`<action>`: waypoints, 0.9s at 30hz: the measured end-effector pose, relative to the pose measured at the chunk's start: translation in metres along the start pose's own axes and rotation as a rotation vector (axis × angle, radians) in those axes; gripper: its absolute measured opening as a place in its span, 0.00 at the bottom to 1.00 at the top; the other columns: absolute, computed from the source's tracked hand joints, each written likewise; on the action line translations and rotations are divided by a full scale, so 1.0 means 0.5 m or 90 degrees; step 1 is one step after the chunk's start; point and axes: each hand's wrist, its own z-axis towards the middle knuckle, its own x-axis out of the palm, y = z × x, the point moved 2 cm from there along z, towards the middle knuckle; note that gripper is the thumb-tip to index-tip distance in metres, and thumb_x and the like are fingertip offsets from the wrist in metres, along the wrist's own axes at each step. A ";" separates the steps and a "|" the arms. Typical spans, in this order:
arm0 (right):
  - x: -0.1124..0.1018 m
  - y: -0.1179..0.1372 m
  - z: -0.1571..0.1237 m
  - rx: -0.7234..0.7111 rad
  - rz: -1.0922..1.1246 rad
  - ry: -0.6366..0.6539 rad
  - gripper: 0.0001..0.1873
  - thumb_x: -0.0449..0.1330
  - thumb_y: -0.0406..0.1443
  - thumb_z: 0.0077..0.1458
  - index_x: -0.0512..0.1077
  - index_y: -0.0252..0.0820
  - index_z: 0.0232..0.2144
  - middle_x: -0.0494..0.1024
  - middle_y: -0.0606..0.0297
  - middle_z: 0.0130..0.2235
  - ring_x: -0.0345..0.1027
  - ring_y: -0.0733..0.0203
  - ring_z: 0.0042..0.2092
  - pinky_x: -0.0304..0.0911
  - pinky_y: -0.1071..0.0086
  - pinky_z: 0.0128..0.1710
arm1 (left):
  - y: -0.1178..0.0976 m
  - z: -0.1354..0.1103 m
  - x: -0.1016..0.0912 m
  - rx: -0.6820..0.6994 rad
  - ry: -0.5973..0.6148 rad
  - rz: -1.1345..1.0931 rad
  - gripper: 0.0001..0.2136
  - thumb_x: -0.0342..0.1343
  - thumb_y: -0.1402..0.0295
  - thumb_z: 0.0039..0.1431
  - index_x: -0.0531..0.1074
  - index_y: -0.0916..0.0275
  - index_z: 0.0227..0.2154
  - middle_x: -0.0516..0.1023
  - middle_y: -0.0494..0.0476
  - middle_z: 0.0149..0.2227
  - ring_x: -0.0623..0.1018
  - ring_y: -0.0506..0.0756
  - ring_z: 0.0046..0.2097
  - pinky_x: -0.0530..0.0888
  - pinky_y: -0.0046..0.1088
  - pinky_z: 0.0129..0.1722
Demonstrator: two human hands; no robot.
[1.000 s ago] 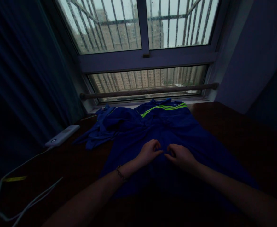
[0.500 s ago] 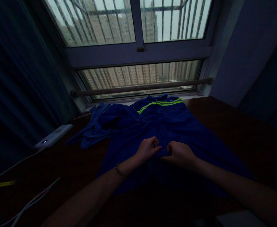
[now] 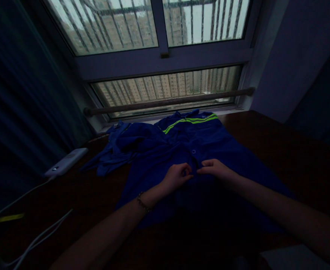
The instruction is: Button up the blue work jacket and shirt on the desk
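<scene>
The left hand [image 3: 177, 175] has its grip closed: fingers curled in against the thumb, pinching a fold at the front opening of the shirt [image 3: 229, 157]. The right hand [image 3: 214, 168] meets it from the other side, fingertips pressed together on the facing edge, the two grips almost touching. Half a second ago the right hand was balled, knuckles up, and sat lower; now it is flatter and has slid a little toward the collar, while the left hand has barely moved. A button [image 3: 193, 151] now shows just above the two hands, so the handling seems to have shifted up the front edge.

The shirt lies spread flat on the dark tabletop [image 3: 271, 138], collar and green stripes [image 3: 193, 120] toward the window [image 3: 165, 88], one sleeve bunched off to the left. Well apart on the left lie a phone [image 3: 66, 162] and a white cable [image 3: 38, 237].
</scene>
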 end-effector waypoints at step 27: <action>0.018 0.009 -0.021 -0.209 -0.083 -0.132 0.18 0.51 0.39 0.49 0.62 0.37 0.12 0.62 0.70 0.18 0.55 0.71 0.22 0.50 0.75 0.23 | -0.027 -0.019 0.013 -0.149 -0.060 -0.595 0.11 0.60 0.71 0.41 0.63 0.67 0.26 0.72 0.52 0.21 0.74 0.50 0.24 0.70 0.25 0.27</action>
